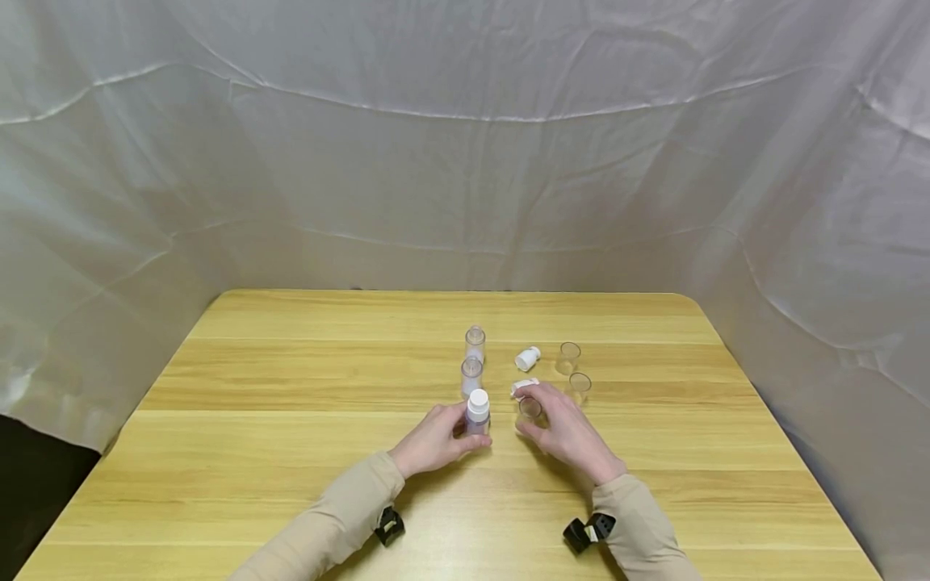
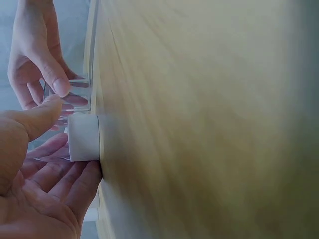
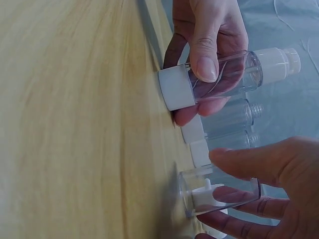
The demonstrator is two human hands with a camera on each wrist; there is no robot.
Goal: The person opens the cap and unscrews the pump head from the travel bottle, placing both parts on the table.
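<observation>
My left hand grips a clear bottle near its foot. A white pump top sits on it, and its white base stands on the table in the right wrist view. My right hand holds a clear cap between thumb and fingers, open end up, just right of the bottle. Behind the held bottle stand two more clear bottles without pump tops. Beyond my right fingers lies a white pump top, partly hidden by them.
Another white pump top lies on its side farther back. To its right are two clear caps, one nearer me. The wooden table ends at a grey fabric curtain behind and at the sides.
</observation>
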